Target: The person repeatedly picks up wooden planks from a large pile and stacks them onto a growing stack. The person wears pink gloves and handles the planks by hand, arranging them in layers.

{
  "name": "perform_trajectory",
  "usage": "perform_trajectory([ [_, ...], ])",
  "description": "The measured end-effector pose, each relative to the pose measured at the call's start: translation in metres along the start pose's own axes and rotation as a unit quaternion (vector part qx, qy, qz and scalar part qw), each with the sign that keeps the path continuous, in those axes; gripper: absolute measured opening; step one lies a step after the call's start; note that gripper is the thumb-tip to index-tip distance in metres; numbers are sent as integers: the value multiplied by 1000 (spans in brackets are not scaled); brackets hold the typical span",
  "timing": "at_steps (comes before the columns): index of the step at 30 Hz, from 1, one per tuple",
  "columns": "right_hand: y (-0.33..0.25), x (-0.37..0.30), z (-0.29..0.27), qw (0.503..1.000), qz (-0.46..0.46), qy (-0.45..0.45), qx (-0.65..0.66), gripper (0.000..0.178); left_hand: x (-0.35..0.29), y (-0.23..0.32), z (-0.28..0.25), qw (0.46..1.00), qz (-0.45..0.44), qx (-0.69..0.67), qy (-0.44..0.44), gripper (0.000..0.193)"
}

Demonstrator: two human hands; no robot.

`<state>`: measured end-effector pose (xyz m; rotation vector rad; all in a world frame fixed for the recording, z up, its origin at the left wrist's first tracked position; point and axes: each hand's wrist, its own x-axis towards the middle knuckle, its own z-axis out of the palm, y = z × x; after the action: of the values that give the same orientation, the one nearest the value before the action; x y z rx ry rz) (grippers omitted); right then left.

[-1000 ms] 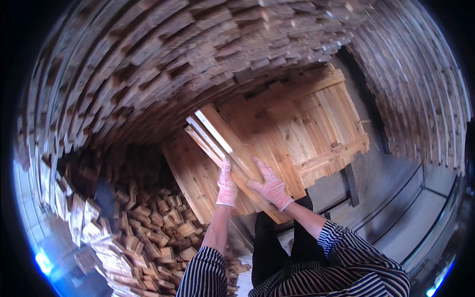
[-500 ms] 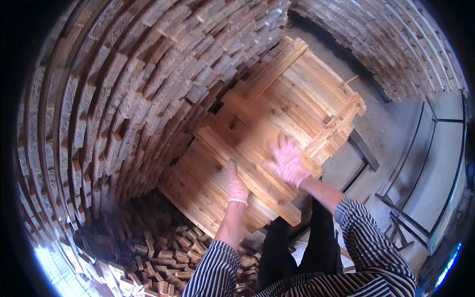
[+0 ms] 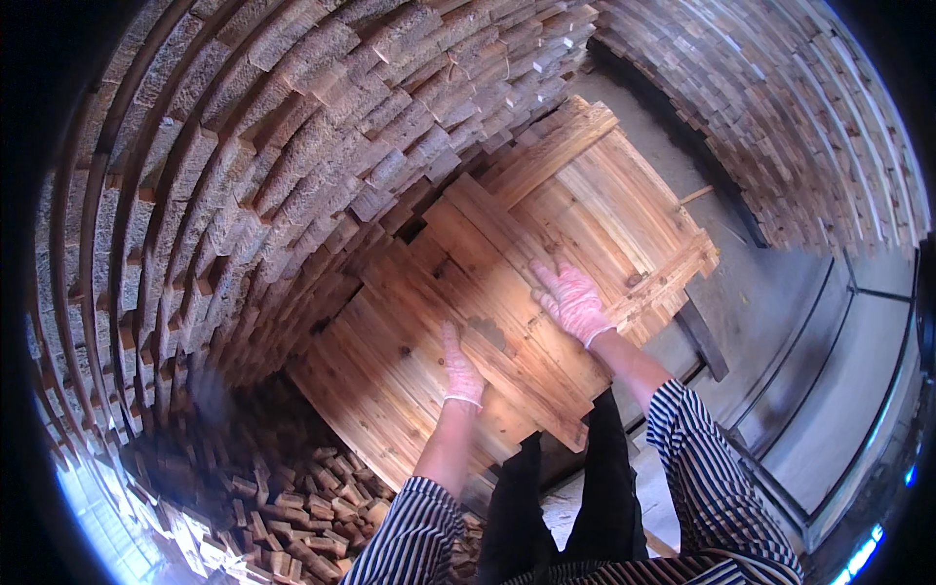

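Wooden boards lie side by side in a layered stack in front of me. My left hand, in a pinkish knit glove, lies along the edge of a plank near the stack's close side. Its fingers are stretched out and partly turned from view. Farther right, my right hand, gloved the same way, rests on the boards with its fingers spread. The near ends of the boards are uneven, close to my legs.
A tall wall of stacked wood pieces curves along the left; another stack stands at the far right. Loose wood blocks are heaped at the lower left. A thicker crosspiece lies across the stack's far end. Grey panels are on the right.
My right hand has gone from blurred motion above the boards to resting on them. The plank by my left hand sits lower and closer among the other boards. The view has shifted slightly.
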<state>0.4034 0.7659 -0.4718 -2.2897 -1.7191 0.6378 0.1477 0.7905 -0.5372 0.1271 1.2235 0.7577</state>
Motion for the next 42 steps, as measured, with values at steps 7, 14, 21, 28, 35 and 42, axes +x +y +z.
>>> perform_trajectory([
  [7,-43,-68,-14,968,-37,-93,232,74,-47,-4,98,1000,1,9,-16,84],
  [14,86,5,-26,997,41,46,56,67,-46,-24,113,575,153,803,-45,125],
  [21,56,8,1,995,-93,-21,16,69,-49,-21,95,526,139,837,-50,120],
  [28,46,7,-20,979,-59,-144,-133,84,-139,49,47,836,163,525,9,95],
  [35,-103,-5,-2,944,-115,-259,-171,92,-348,-27,-99,921,153,287,213,96],
  [42,-429,-231,-57,767,-488,-353,222,87,-564,-51,-169,882,229,23,410,71],
])
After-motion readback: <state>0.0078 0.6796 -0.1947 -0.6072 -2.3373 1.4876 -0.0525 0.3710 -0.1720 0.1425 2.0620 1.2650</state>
